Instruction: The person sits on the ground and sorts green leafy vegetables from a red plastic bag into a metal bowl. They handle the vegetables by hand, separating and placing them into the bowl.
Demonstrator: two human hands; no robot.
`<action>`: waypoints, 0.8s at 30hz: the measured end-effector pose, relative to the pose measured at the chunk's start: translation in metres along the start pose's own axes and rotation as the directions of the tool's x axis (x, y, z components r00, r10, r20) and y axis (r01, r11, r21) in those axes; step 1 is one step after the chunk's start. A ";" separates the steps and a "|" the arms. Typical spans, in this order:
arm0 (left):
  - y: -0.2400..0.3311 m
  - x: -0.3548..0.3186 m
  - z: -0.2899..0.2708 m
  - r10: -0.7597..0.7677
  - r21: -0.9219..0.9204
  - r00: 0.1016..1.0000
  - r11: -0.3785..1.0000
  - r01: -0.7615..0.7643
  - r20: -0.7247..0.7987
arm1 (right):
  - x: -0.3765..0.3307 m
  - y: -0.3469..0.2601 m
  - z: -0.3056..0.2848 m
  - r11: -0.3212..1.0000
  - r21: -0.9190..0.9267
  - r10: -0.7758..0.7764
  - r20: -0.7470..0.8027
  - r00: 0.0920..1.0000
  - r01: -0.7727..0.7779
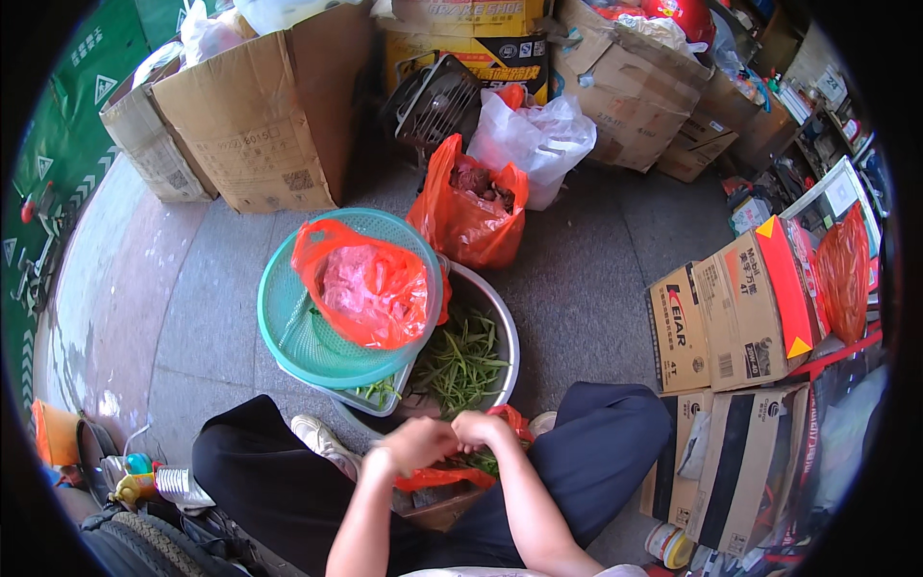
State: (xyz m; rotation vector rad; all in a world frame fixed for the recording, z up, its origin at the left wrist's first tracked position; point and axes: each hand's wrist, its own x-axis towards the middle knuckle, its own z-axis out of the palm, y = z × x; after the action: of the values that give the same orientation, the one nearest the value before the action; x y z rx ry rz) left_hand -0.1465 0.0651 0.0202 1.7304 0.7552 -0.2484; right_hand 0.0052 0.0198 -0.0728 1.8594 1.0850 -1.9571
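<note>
Left hand and right hand are held together above red bag | grip cannot be told | greens held in basin

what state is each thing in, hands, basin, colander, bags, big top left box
Left hand: motion-blurred, grip unclear
Right hand: curled, contents unclear
Metal basin: holding loose green vegetables
Teal colander: overlapping basin, holding bag
Red bag in colander: crumpled
Red bag by hands: open, greens showing
Red bag beyond basin: upright, open, filled
White plastic bag: bulging
Large cardboard box: open-topped, bags protruding
</note>
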 end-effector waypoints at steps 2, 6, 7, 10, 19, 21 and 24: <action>-0.044 0.036 0.064 -0.284 0.128 0.956 0.954 0.273 0.079 | 0.033 0.028 0.029 0.981 -0.185 0.061 0.009 0.998 -0.058; -0.110 0.061 0.146 -0.498 0.456 0.862 0.750 0.480 -0.087 | 0.074 0.064 0.090 0.889 -0.371 0.127 -0.362 0.924 -0.267; -0.116 0.063 0.149 -0.469 0.495 0.880 0.747 0.443 -0.079 | 0.072 0.065 0.096 0.879 -0.393 0.125 -0.354 0.927 -0.268; -0.160 0.072 0.167 -0.390 0.611 0.920 0.721 0.328 -0.033 | 0.065 0.062 0.099 0.838 -0.508 0.060 -0.278 0.959 -0.200; -0.071 0.037 0.048 -0.404 -0.006 0.909 0.914 0.406 -0.099 | 0.032 0.022 0.054 0.847 -0.529 0.023 -0.063 0.998 -0.053; -0.103 0.017 0.016 -0.423 0.133 0.759 0.826 0.547 -0.496 | -0.005 -0.005 0.033 0.971 -0.219 0.097 -0.015 0.995 -0.098; -0.136 0.017 -0.016 -0.485 -0.171 0.316 0.723 0.669 -0.816 | 0.009 -0.014 0.025 0.943 -0.206 -0.318 -0.309 0.896 0.263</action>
State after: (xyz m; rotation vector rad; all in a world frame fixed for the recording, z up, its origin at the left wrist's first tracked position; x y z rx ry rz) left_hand -0.2182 0.1018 -0.0916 1.6359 2.1817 0.0467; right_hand -0.0239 0.0163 -0.0782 2.0927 1.6577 -1.6581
